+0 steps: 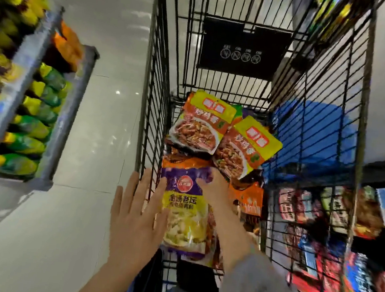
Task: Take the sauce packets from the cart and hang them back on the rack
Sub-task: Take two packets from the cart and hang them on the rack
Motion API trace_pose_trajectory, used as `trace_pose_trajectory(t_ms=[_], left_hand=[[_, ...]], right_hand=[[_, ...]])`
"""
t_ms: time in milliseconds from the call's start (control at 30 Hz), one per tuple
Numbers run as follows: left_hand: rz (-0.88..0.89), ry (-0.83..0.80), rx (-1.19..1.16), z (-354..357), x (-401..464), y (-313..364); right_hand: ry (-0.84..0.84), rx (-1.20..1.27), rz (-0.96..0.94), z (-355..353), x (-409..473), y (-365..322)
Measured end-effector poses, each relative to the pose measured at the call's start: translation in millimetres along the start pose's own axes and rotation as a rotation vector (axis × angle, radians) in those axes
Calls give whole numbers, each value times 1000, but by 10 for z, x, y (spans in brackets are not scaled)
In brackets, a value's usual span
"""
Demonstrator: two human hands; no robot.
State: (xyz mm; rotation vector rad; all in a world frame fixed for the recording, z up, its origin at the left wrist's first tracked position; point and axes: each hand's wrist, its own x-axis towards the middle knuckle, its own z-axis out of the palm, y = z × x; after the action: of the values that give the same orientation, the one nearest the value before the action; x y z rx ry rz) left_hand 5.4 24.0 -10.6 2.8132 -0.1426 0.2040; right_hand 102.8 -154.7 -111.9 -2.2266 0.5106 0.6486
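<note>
Black wire makes up the tall shopping cart (326,158), by far the largest thing in view, and the sauce packets to be rehung are still lying in its basket. On the floor to its left, a grey display rack (49,108) is seen loaded with rows of green-and-yellow and orange pouches; more packaged goods are visible through the cart's right wall, though blur prevents them from being identified. Which rack is meant to receive the packets cannot be told.

Inside the cart, a purple-and-yellow sauce packet (184,206) with a clear lower window is the nearest and topmost item. Beyond it, two yellow-and-orange sauce packets (203,123) printed with a fried-meat dish are lying overlapped against each other, and at least one orange packet (248,198) is partly buried beneath them.

The purple packet's upper edge is gripped by the right hand (213,185), fingers curled over it from the right side. The left hand (138,213) is held flat with fingers spread straight, just beside the packet's left edge at the cart's wire wall, and nothing is grasped by it.

Progress is judged to be early in this cycle: one packet is being picked up, nothing is yet hung, and several packets remain to be carried over.
</note>
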Motion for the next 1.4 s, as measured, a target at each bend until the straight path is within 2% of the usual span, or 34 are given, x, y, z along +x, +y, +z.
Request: trace_pose_trajectory(t_ms=[167, 233, 333, 467, 533, 600, 667, 733, 867, 1000, 1100, 1233, 1333, 1400], left_hand=[[-6, 7, 50, -1, 3, 19], [-11, 6, 60, 2, 2, 19], [10, 17, 69, -3, 12, 23], [125, -2, 172, -11, 23, 18], [235, -58, 238, -16, 9, 24], [333, -185, 269, -30, -5, 31], [406, -317, 285, -44, -3, 26], [430, -387, 276, -68, 9, 27], [459, -399, 195, -104, 47, 59], [489, -301, 22, -75, 34, 69], [411, -230, -95, -99, 37, 86], [337, -207, -179, -126, 52, 101], [341, -164, -123, -177, 182, 160], [273, -138, -17, -204, 367, 181]], right_hand=[[-17, -63, 57, 341, 292, -49], [-46, -105, -12, 320, 212, -49], [-184, -108, -157, 134, -97, 59], [-339, 42, -189, -408, -673, 189], [-387, -30, -209, -622, -919, 200], [-454, -164, -276, -707, -1130, 199], [-475, -165, -314, -729, -1296, 184], [-473, -127, -328, -753, -1408, 146], [-491, -92, -396, -812, -1511, 37], [-450, 6, -444, -915, -1569, -40], [-366, 156, -405, -1034, -1579, 14], [-284, 219, -361, -1168, -1529, 53], [-238, 277, -359, -1228, -1368, -22], [-171, 350, -317, -1207, -1163, -71]])
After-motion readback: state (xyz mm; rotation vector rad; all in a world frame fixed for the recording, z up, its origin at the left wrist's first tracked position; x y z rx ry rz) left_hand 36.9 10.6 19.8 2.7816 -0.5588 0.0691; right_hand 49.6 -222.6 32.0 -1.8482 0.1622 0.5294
